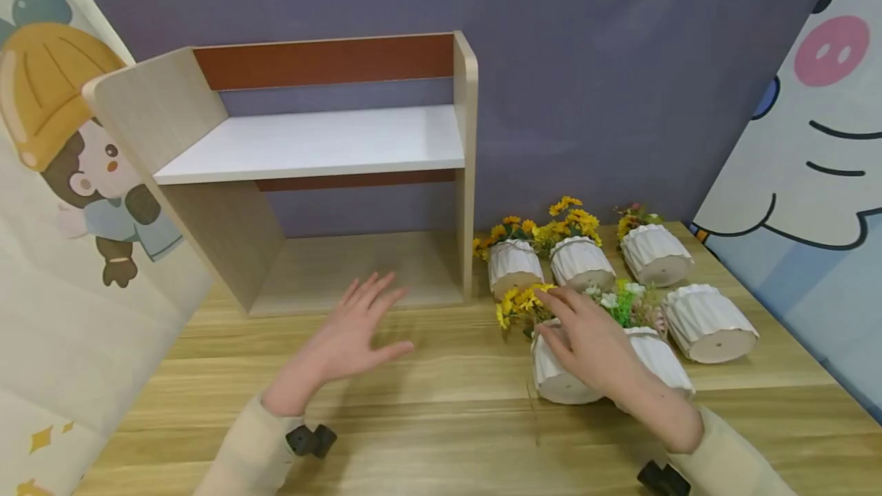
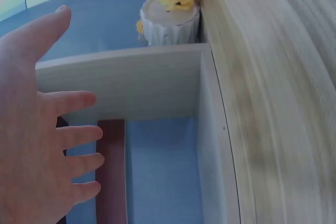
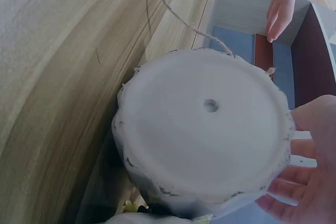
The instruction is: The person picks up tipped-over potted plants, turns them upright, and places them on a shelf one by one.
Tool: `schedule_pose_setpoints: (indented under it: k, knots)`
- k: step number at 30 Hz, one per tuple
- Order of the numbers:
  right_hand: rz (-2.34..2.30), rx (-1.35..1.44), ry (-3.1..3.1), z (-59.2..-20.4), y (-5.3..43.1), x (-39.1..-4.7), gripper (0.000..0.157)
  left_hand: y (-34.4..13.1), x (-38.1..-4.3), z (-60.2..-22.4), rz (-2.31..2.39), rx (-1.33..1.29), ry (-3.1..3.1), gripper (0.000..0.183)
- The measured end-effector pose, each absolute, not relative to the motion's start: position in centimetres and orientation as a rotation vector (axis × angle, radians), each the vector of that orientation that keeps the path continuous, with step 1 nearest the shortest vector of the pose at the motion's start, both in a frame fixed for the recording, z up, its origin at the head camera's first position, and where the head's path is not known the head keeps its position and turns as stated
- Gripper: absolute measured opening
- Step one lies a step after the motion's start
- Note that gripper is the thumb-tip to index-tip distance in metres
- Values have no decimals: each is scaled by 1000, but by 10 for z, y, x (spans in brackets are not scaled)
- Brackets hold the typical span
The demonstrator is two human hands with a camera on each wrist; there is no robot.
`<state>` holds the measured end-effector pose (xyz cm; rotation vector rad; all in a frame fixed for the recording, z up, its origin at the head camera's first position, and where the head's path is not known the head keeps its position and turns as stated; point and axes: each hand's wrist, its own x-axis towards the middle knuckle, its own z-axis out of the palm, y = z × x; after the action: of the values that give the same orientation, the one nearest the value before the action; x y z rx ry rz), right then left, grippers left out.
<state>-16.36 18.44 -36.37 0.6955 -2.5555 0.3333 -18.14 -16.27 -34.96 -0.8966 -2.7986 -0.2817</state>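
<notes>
My left hand [image 1: 351,339] hovers over the table in front of the shelf, fingers spread and holding nothing. In the left wrist view its thumb [image 2: 50,30] stands apart from the straight fingers. My right hand [image 1: 592,335] is over a white pleated flowerpot [image 1: 561,373] with yellow flowers [image 1: 520,305]. This pot lies on its side, its round base [image 3: 173,124] with a small hole facing the right wrist camera. The fingers reach along the pot's side, loosely extended and right at its rim. Another white pot [image 1: 661,362] lies partly behind the right forearm.
A two-tier wooden shelf [image 1: 310,148] with a white middle board stands at the back left. Several more tipped white pots, such as one with yellow flowers [image 1: 582,266] and one at the right [image 1: 710,320], lie on the wooden table [image 1: 448,404]. Twine [image 3: 181,19] hangs by the pot.
</notes>
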Motion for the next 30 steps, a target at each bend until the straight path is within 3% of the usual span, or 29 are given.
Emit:
schedule_pose_setpoints:
  k: [6, 18, 30]
  knots:
    - [352, 629, -2512, -366, 185, -161, 39, -172, -185, -349, -340, -838, -2767, 76]
    - [396, 428, -2577, -369, 185, -157, 37, -193, -191, -343, -341, -661, -2767, 69]
    - [400, 195, -2824, -365, 185, -154, 61, -220, -204, -339, -367, -475, -2656, 57]
